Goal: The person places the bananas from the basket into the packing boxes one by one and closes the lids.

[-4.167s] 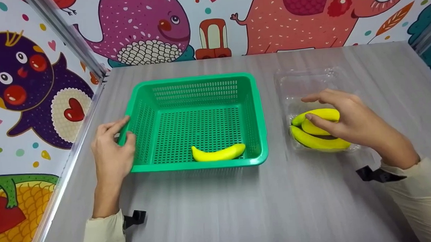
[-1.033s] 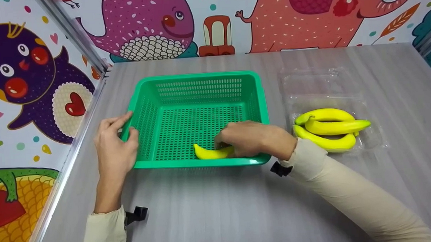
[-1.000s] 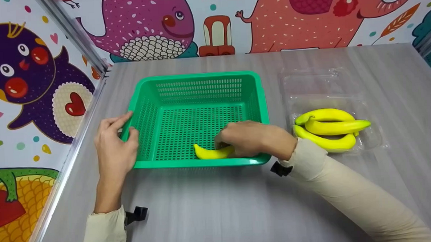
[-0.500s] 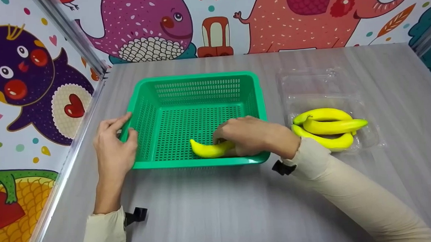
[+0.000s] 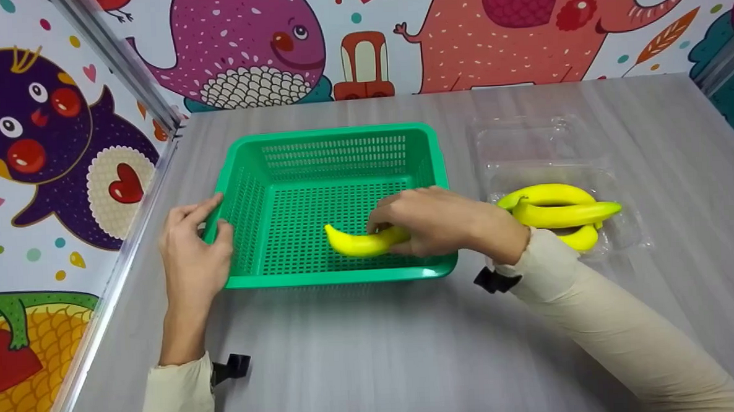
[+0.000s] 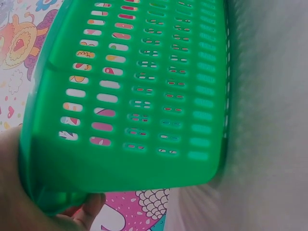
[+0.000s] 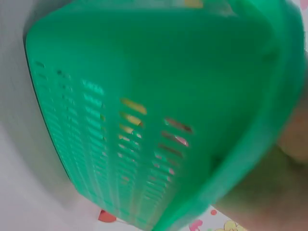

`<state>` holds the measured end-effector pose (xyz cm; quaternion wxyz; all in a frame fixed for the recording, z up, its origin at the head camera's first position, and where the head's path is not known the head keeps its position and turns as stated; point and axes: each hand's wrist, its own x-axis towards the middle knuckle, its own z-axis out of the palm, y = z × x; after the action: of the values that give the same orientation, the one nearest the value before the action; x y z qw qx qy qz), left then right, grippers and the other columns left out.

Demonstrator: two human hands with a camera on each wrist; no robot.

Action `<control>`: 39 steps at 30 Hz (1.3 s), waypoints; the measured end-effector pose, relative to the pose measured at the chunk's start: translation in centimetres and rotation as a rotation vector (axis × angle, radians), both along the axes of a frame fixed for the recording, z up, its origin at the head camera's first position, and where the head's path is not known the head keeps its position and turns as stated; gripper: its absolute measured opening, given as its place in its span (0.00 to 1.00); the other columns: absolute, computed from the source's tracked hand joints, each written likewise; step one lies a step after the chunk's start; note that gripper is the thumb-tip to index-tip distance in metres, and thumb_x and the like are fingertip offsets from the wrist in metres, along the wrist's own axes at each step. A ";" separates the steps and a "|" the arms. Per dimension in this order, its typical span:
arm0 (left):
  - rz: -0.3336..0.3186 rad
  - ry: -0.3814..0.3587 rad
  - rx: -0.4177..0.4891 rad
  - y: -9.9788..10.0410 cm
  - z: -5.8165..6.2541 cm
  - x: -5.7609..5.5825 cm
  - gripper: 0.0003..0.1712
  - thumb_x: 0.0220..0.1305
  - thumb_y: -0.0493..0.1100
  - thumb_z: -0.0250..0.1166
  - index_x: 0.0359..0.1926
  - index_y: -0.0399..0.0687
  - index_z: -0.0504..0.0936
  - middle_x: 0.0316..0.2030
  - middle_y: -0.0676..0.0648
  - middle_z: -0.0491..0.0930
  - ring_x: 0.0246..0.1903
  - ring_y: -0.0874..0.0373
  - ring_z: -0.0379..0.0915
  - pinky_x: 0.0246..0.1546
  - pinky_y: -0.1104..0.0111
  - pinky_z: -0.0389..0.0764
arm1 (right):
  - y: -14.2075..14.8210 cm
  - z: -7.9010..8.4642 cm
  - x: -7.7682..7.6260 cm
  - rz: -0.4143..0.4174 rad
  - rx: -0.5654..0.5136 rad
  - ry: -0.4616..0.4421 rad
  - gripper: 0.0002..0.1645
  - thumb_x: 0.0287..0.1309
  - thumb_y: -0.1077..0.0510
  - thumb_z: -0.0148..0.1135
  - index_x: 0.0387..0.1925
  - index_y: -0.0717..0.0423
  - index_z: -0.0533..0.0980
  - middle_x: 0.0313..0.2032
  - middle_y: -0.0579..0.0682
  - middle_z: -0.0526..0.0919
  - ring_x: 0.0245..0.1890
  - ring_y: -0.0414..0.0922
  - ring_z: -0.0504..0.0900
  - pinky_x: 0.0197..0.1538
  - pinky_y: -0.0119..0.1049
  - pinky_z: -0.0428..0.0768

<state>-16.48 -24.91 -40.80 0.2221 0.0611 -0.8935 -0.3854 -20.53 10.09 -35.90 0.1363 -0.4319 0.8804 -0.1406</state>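
A green plastic basket (image 5: pixel 345 277) with slotted walls stands on the grey table, left of centre. My left hand (image 5: pixel 194 247) grips its left rim, thumb on the inside edge; the left wrist view shows that hand (image 6: pixel 19 192) at the rim beside the basket's outer wall (image 6: pixel 110 163). Inside the basket, near its front right, my right hand (image 5: pixel 433 222) pinches a yellow banana (image 5: pixel 356 245) by its right end. The banana's stem end points left. In the right wrist view the basket's wall (image 7: pixel 192 72) fills most of the picture, and the right hand (image 7: pixel 293 134) is blurred.
To the right lies an open clear plastic box (image 5: pixel 628 225) with several bananas (image 5: pixel 569 214) in it, its lid (image 5: pixel 522 142) folded back. The right forearm partly covers the bananas. Patterned wall panels (image 5: pixel 361 64) border the table (image 5: pixel 349 355) behind and at left.
From beside the clear box, the right hand moved left into the basket and took hold of the banana there. Over the last second it has lifted the banana slightly. The left hand stayed put.
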 end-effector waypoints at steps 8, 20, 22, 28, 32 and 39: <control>-0.005 -0.015 0.004 0.0 0.0 0.0 0.24 0.72 0.34 0.63 0.67 0.42 0.85 0.60 0.33 0.79 0.60 0.40 0.75 0.62 0.47 0.80 | 2.4 1.6 -0.2 -0.060 -0.093 0.026 0.23 0.65 0.56 0.77 0.60 0.49 0.86 0.56 0.46 0.89 0.50 0.46 0.84 0.53 0.44 0.89; -0.007 0.010 -0.003 -0.1 -0.1 0.0 0.25 0.70 0.33 0.63 0.66 0.42 0.86 0.59 0.33 0.80 0.59 0.40 0.76 0.59 0.50 0.79 | 3.7 2.9 0.4 -0.068 -0.142 0.058 0.25 0.63 0.54 0.79 0.61 0.47 0.86 0.56 0.44 0.89 0.51 0.44 0.85 0.53 0.44 0.90; -0.007 0.009 -0.002 -0.1 -0.1 0.0 0.25 0.71 0.33 0.63 0.66 0.42 0.86 0.59 0.33 0.80 0.60 0.40 0.76 0.60 0.50 0.80 | 3.8 3.0 0.4 -0.072 -0.141 0.052 0.25 0.62 0.54 0.79 0.61 0.46 0.86 0.56 0.44 0.89 0.52 0.44 0.85 0.54 0.44 0.90; -0.006 0.005 -0.005 -0.1 -0.1 0.0 0.24 0.71 0.33 0.63 0.66 0.42 0.86 0.59 0.33 0.80 0.60 0.40 0.76 0.61 0.48 0.81 | 4.2 3.2 0.5 -0.067 -0.161 0.047 0.25 0.63 0.53 0.79 0.62 0.47 0.85 0.57 0.44 0.88 0.54 0.44 0.85 0.57 0.46 0.89; 0.003 0.005 -0.015 -0.1 -0.1 0.0 0.24 0.71 0.33 0.63 0.66 0.41 0.86 0.59 0.33 0.80 0.60 0.39 0.77 0.60 0.47 0.81 | 4.5 3.3 0.5 -0.056 -0.183 0.059 0.25 0.64 0.52 0.78 0.61 0.47 0.85 0.57 0.44 0.88 0.52 0.44 0.85 0.56 0.45 0.89; 0.002 -0.013 -0.002 0.0 0.0 0.0 0.24 0.72 0.34 0.63 0.67 0.42 0.85 0.60 0.33 0.79 0.59 0.40 0.76 0.61 0.48 0.82 | 4.9 3.6 0.9 -0.052 -0.204 0.053 0.24 0.64 0.53 0.78 0.61 0.46 0.84 0.55 0.42 0.88 0.52 0.42 0.84 0.56 0.43 0.88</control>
<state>-16.51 -24.95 -40.83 0.2166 0.0643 -0.8954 -0.3837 -19.66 14.94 -32.35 0.0645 -0.4243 0.8756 -0.2216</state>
